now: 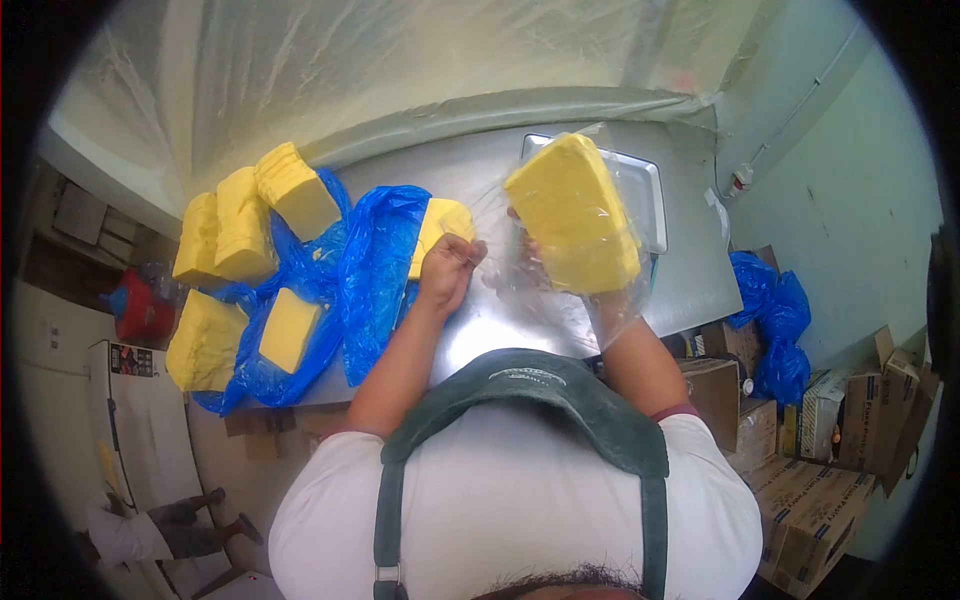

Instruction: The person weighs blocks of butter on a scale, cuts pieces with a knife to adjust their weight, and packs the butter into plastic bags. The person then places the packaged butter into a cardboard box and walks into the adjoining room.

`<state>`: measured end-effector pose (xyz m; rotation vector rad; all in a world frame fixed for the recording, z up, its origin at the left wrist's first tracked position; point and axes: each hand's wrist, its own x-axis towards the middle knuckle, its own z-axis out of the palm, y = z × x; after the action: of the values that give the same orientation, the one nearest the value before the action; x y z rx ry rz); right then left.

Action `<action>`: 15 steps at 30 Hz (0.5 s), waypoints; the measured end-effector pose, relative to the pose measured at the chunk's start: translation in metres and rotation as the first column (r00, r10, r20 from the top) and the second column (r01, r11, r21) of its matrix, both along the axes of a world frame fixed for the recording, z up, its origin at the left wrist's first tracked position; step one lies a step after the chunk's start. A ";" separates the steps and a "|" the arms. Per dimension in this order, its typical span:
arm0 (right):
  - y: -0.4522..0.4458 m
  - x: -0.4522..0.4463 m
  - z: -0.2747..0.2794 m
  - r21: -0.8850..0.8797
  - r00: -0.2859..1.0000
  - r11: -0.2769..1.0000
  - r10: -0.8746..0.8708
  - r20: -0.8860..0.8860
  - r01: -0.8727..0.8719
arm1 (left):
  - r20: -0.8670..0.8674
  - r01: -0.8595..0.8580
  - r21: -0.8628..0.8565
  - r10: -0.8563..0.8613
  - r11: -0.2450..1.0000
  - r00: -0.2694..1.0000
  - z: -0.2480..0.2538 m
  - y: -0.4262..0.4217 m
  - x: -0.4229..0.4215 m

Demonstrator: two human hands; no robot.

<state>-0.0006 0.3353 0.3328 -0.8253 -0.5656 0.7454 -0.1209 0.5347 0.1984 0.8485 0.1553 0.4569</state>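
Note:
A large yellow block point(575, 210), like butter or margarine, is raised over the metal table inside a clear plastic bag point(617, 318). My right hand point(532, 250) is closed around the block's near left side, and the block hides most of the fingers. My left hand point(452, 270) is closed in a pinch by the bag's left edge; it seems to grip the thin film there. Just behind the left hand, a smaller yellow piece point(432, 225) lies at the edge of a blue plastic bag point(385, 260).
Several yellow blocks point(240, 225) stand on blue plastic sheeting point(255, 385) at the table's left. A metal tray point(654, 205) lies behind the raised block. Cardboard boxes point(815, 510) and blue bags point(780, 320) are stacked to the right. Another person point(150, 535) is at lower left.

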 end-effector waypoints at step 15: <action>0.016 0.010 -0.119 0.437 0.723 0.879 0.427 -0.543 -0.191 | -0.544 -0.293 0.223 0.368 0.930 0.754 0.030 -0.043 0.060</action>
<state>0.0099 0.3510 0.2134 -0.0990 -0.2119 1.1349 -0.0608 0.4912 0.2282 1.0727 0.8692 0.5324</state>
